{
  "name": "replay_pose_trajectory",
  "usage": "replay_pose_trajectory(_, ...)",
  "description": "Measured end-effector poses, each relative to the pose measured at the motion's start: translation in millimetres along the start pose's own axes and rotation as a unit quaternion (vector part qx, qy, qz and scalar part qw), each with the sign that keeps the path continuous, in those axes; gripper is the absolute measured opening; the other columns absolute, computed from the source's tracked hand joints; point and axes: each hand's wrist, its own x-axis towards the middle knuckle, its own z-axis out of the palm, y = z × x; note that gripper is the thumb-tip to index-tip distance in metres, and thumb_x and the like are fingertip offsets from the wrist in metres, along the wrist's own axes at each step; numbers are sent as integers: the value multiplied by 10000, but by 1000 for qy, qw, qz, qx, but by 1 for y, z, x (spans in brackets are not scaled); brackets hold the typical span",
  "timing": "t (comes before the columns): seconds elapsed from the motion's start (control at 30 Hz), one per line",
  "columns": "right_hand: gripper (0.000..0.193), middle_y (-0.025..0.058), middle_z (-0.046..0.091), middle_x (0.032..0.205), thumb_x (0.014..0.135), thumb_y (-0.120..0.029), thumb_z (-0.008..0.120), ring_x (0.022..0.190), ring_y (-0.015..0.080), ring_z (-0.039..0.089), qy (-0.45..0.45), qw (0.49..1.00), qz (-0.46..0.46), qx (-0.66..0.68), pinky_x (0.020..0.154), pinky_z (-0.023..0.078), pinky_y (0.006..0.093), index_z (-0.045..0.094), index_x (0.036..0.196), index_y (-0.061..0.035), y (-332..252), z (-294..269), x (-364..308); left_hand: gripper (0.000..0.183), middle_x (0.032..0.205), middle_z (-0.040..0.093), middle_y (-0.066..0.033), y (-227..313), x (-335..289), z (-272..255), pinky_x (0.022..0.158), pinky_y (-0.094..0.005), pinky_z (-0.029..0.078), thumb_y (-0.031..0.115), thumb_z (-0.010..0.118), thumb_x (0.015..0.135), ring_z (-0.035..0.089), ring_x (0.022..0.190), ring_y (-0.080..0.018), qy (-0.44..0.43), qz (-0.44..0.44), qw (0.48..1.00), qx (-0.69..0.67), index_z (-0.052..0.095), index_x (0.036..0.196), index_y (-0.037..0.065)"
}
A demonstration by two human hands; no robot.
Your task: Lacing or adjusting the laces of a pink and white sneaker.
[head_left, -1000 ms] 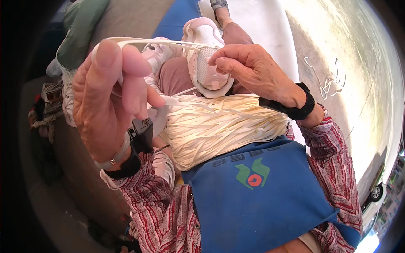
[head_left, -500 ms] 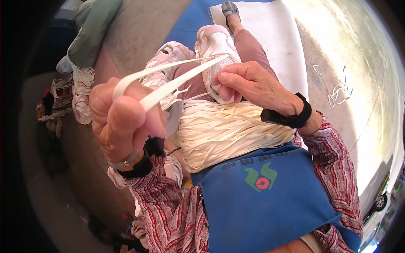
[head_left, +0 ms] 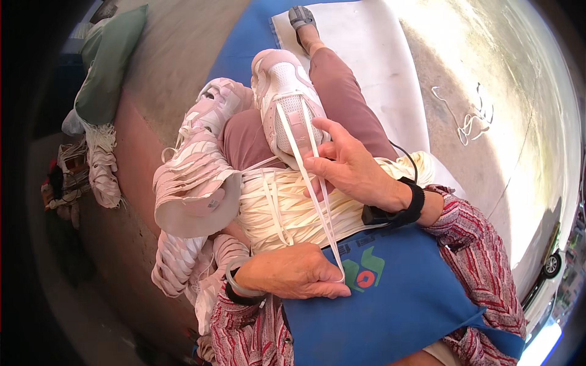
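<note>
A pink and white shoe upper rests against my legs, toe pointing away from me. From its eyelets a white shoelace runs toward me in two taut strands. My left hand is closed on the lace where it loops, low over the blue apron. My right hand is beside the strands with fingers apart, its fingertips at or near them; I cannot tell whether they touch. Under it, a thick bundle of cream laces lies across my lap.
Several pink and white shoe uppers are stacked at my left. Farther left are a green sack and more uppers. A white sheet lies under my outstretched leg. Loose laces lie on the floor at the right.
My left hand has come down toward my lap, drawing the lace toward me. My right hand's fingers have spread from a curled pose. The view has shifted, showing more of the stacked uppers.
</note>
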Motion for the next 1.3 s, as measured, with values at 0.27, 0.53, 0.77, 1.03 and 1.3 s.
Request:
replay_pose_trajectory(0.27, 149, -35, 569, 756, 964, -134, 530, 601, 1, 527, -79, 983, -103, -127, 474, 389, 187, 585, 920, -3, 0, -4, 18, 381, 652, 587, -136, -3, -3, -23, 593, -391, 447, 330, 562, 995, 557, 602, -327, -80, -63, 995, -2, 620, 791, 13)
replay_pose_trajectory(0.53, 158, 8, 569, 744, 939, -126, 487, 465, 63, 520, -117, 988, -15, -98, 430, 408, 223, 580, 887, -9, -20, 15, 12, 509, 1103, 660, -169, -55, 8, -71, 887, -358, 527, 350, 493, 1022, 647, 1017, -219, 443, -25, 825, -350, 486, 1313, -68)
replay_pose_trajectory(0.77, 182, 136, 603, 878, 882, -89, 474, 583, 192, 625, -120, 973, -15, -199, 534, 505, 297, 584, 823, 43, -29, 2, 9, 311, 914, 648, -76, -76, 22, -86, 776, -345, 544, 247, 482, 1034, 638, 854, -173, 354, 71, 782, -507, 579, 1147, -26)
replay_pose_trajectory(1.03, 193, 11, 628, 892, 938, -77, 512, 789, 68, 581, -3, 998, -30, -59, 740, 492, 220, 679, 992, 5, -31, -49, 8, 325, 670, 526, -6, -71, -48, -51, 930, -415, 523, 253, 386, 1064, 593, 733, -154, 462, 115, 777, -412, 588, 968, 18)
replay_pose_trajectory(1.3, 286, -20, 524, 649, 966, -248, 593, 574, 59, 417, 6, 915, -56, -399, 498, 316, 240, 713, 926, 9, -57, -76, 6, 296, 740, 488, -8, -62, -175, 17, 981, -474, 459, 274, 446, 1051, 529, 823, -196, 542, 381, 675, -324, 628, 946, 66)
